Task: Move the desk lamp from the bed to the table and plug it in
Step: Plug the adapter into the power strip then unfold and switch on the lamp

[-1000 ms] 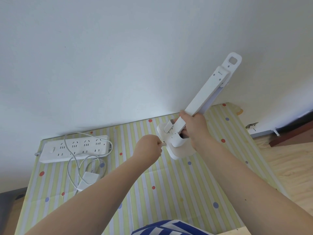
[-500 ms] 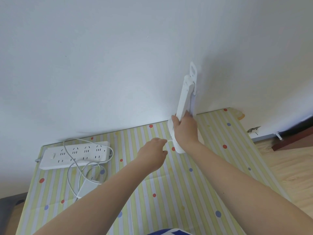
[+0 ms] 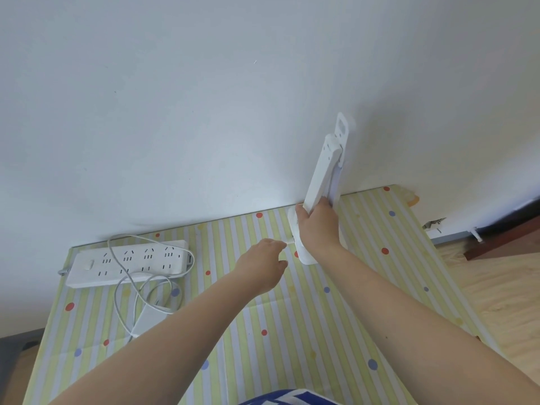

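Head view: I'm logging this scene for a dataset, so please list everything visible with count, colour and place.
desk lamp: one, white, folded and upright, base on the table near the wall
power strip: one, white, on the table's left side by the wall
cable: one, white, looped over and in front of the power strip
adapter: one, white, on the table in front of the power strip
table: one, striped yellow and white cover with coloured dots
wall: one, white, behind the table
floor: wood coloured, right of the table
left hand: one, pinching a small white piece at the lamp's base
right hand: one, gripping the lamp's lower stem
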